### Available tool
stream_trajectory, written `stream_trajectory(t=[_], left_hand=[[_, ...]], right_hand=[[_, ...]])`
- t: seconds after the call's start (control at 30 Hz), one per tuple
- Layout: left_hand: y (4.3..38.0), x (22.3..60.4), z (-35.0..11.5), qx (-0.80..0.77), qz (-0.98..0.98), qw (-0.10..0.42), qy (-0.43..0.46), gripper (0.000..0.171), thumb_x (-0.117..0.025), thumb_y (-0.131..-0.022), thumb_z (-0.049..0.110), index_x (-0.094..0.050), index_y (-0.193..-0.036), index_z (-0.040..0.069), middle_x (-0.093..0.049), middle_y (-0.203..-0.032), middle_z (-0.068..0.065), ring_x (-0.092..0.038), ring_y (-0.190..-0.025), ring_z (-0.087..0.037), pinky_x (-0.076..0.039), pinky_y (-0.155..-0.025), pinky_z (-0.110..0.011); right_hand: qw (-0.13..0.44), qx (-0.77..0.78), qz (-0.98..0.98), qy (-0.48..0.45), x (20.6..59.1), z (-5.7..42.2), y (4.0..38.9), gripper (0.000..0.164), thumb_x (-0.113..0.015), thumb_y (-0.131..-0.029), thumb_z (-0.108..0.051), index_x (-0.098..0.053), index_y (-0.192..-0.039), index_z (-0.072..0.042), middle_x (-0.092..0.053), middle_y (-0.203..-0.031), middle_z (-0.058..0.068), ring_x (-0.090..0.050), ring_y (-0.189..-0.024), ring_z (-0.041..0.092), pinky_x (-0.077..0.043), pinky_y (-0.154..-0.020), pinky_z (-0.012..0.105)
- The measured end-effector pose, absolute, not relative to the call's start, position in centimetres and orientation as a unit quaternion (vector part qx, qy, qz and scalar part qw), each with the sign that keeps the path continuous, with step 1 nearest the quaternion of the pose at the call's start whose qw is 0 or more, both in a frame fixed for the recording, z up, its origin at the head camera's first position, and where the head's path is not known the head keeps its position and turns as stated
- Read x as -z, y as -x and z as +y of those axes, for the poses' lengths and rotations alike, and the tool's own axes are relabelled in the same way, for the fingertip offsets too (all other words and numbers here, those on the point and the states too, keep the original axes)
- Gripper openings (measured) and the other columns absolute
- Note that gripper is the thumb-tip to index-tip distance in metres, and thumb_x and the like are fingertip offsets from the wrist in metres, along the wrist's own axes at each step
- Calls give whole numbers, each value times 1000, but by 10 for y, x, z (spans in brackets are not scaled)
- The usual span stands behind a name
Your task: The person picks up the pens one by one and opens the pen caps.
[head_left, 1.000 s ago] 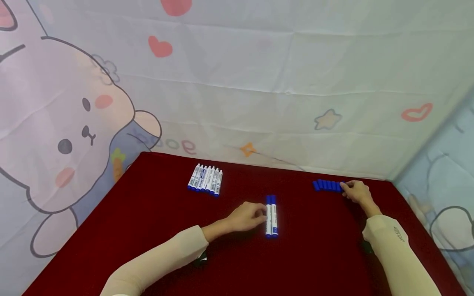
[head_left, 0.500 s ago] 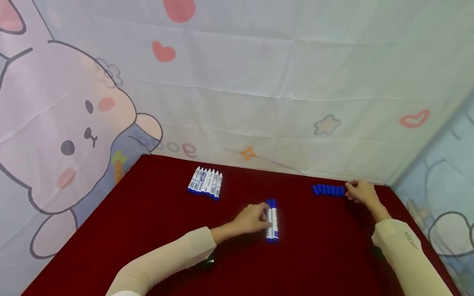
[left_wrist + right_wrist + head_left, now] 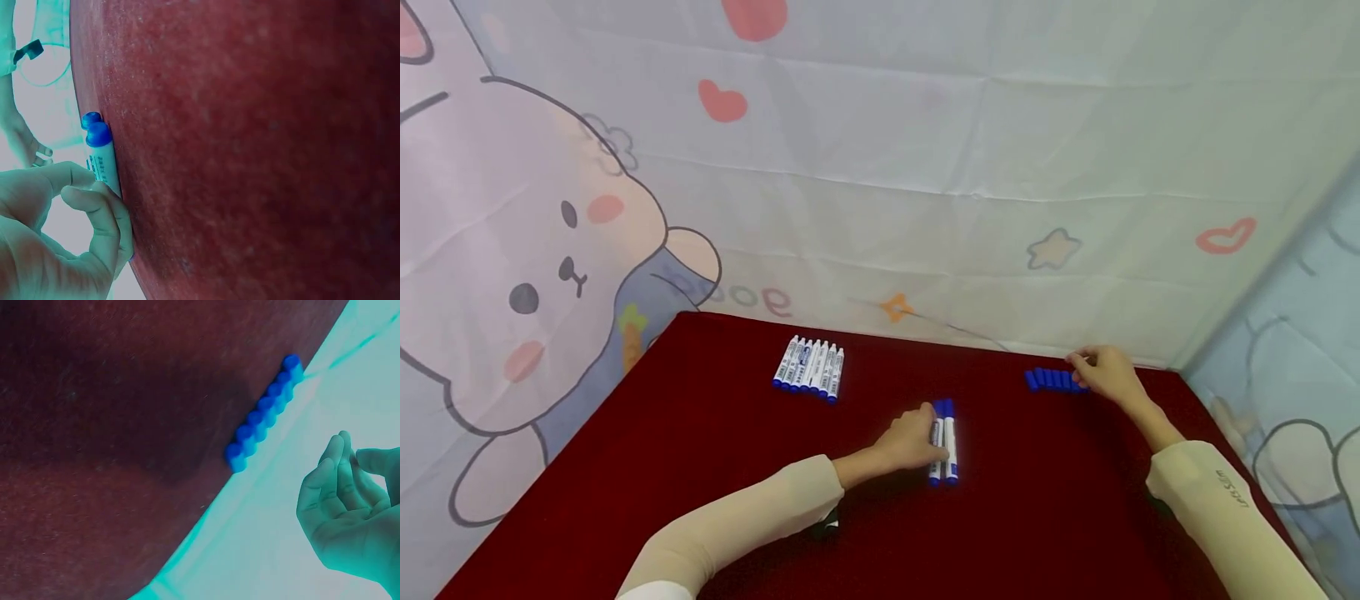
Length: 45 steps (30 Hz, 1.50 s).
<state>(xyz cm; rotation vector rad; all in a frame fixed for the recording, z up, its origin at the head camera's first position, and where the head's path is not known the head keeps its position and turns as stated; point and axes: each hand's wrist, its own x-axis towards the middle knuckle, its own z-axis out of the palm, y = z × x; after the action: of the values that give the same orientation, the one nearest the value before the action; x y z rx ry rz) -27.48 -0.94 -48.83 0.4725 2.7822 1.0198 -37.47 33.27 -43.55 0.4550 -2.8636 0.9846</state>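
Two capped whiteboard markers lie side by side near the middle of the red table, blue caps pointing away. My left hand (image 3: 910, 440) pinches the left marker (image 3: 935, 467) between thumb and fingers; in the left wrist view that marker (image 3: 106, 164) still rests at cloth level. A narrow gap separates it from the right marker (image 3: 951, 442). At the back right, my right hand (image 3: 1108, 371) hovers by the end of a row of loose blue caps (image 3: 1051, 380). The right wrist view has the hand (image 3: 347, 512) holding nothing, fingers loosely bent, apart from the caps (image 3: 255, 419).
Several uncapped white markers (image 3: 808, 367) lie in a row at the back left, blue ends toward me. The red tablecloth (image 3: 737, 467) reaches back to a printed fabric backdrop (image 3: 880, 225), with another fabric wall (image 3: 1300, 358) on the right.
My left hand has come onto the left marker and taken hold, and the two markers now stand slightly apart. My right hand has left the cap row and lifted above it.
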Motion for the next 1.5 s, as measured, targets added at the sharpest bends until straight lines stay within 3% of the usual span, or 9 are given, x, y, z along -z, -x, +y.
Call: stream_trajectory(t=[0.13,0.27,0.47,0.73,0.93,1.13,1.23,1.43,1.5], left_hand=[[274,489,-14,-346,923,83,-148,48,-83,-81,12,-54,-116,-1,-61,-75,-6,-56,-46,-13,-50,-41,-25],[272,487,-21,-362,914,101,-149,43,-81,-82,6,-58,-117,-4,-63,-70,-6,-58,-42,-11,-52,-42,-24],[269,481,-32,-330,928,107,-134,33,-77,-87,18,-68,-114,1,-68,-71,-3,-59,-46,-10,-50,-43,-22],[266,475,-51,-312,936,116,-111,33,-69,-87,26,-69,-113,5,-66,-77,-1,-55,-54,-9,-41,-47,-21],[264,474,-67,-373,910,140,-113,24,-64,-90,15,-67,-111,2,-65,-69,-4,-55,-51,-9,-44,-44,-19],[266,466,-78,-396,898,145,-127,26,-65,-88,7,-71,-113,1,-69,-78,-7,-56,-52,-10,-42,-43,-17],[265,460,-80,-385,899,136,-159,26,-67,-88,5,-72,-114,2,-71,-82,-8,-57,-55,-9,-43,-46,-17],[264,457,-80,-331,894,64,-295,23,-73,-87,3,-75,-110,4,-75,-94,-8,-58,-76,-7,-48,-69,-19],[262,457,-79,-332,886,59,-320,23,-73,-87,3,-76,-110,5,-74,-95,-7,-57,-78,-6,-49,-71,-20]], right_hand=[[39,-326,-929,-168,430,321,368,34,-53,-107,-16,-69,-112,13,-74,-79,22,-63,-58,5,-50,-53,23],[40,-328,-926,-183,427,312,363,32,-53,-107,-15,-69,-112,13,-73,-78,20,-64,-60,9,-49,-53,23],[22,-319,-921,-223,423,292,353,29,-57,-105,-12,-68,-114,14,-72,-77,20,-67,-63,24,-51,-54,23],[5,-313,-911,-268,418,271,337,25,-59,-104,-12,-71,-110,10,-70,-72,11,-65,-61,14,-52,-55,22],[-12,-301,-914,-273,414,259,323,24,-59,-104,-14,-73,-107,5,-70,-72,4,-67,-64,17,-53,-59,21],[-23,-297,-907,-297,416,251,315,22,-60,-104,-14,-74,-107,3,-69,-71,0,-67,-64,15,-54,-60,20],[-34,-299,-903,-307,416,247,310,22,-60,-104,-14,-73,-107,3,-69,-72,0,-67,-65,18,-54,-61,20],[-58,-310,-889,-332,417,236,298,21,-59,-104,-12,-73,-107,2,-70,-74,2,-67,-65,16,-55,-61,21],[-69,-317,-884,-338,418,231,294,20,-59,-103,-12,-74,-106,1,-71,-76,5,-66,-66,15,-56,-62,22]])
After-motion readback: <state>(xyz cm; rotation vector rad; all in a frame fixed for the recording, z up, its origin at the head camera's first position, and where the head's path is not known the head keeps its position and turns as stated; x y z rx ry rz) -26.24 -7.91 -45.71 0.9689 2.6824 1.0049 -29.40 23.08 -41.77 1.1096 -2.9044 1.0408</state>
